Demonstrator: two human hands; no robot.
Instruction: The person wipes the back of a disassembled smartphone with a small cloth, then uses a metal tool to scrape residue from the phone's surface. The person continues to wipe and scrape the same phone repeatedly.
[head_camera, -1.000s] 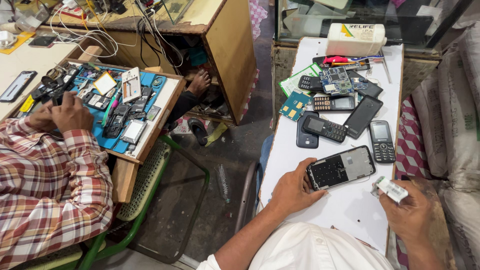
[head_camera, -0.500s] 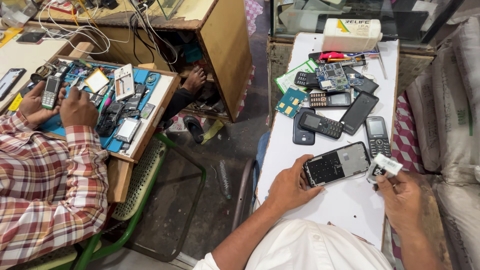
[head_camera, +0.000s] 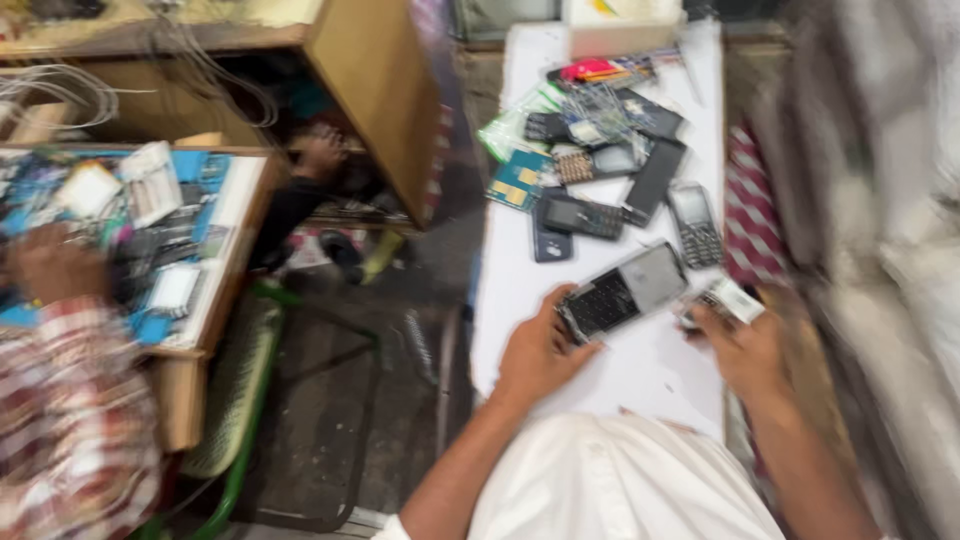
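My left hand (head_camera: 537, 352) grips the lower end of an opened keypad phone (head_camera: 622, 291) lying on the white table (head_camera: 650, 370). My right hand (head_camera: 745, 345) pinches a small white and dark part (head_camera: 728, 299) right beside the phone's right end. Further up the table lie several more phones (head_camera: 585, 215) and circuit boards (head_camera: 520, 182). The picture is blurred by motion, so small details do not show.
A person in a red checked shirt (head_camera: 60, 430) works at a wooden desk (head_camera: 215, 290) on the left, covered with phone parts on a blue mat. A wooden cabinet (head_camera: 375, 100) stands behind. A green chair frame (head_camera: 240, 400) and dark floor lie between the desks.
My right hand has brought the small part up and leftward to the phone's end. The view has shifted and turned blurry. The neighbour's hand has moved over the blue mat.
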